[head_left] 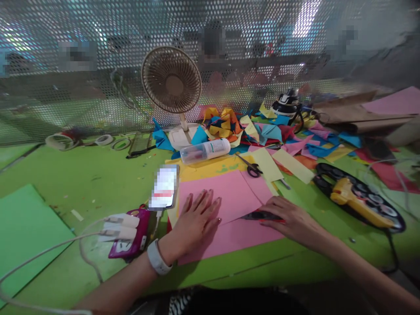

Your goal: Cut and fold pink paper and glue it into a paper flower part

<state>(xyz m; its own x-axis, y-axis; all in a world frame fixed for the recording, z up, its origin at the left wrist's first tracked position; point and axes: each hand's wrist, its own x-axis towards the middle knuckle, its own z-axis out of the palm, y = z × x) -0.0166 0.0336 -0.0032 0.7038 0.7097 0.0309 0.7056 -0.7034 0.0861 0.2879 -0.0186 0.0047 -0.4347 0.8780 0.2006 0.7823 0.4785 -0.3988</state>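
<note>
My left hand (198,218) lies flat on a sheet of pink paper (226,188), fingers spread. My right hand (288,216) is closed around a black and red utility knife (262,216) lying low over the sheet, its tip pointing left. A cut edge runs left from the tip toward my left fingers, and another line crosses the paper's upper right. Yellow paper (197,172) shows beneath the pink. Just above lie dark-handled scissors (254,169) and pale yellow strips (293,166).
A phone (164,188) and a purple power strip (134,232) with plugs and cables lie left. Behind are a fan (173,85), a clear bottle (205,151) and heaped coloured paper pieces (223,124). A black and yellow corded device (361,199) sits right; green paper (29,240) far left.
</note>
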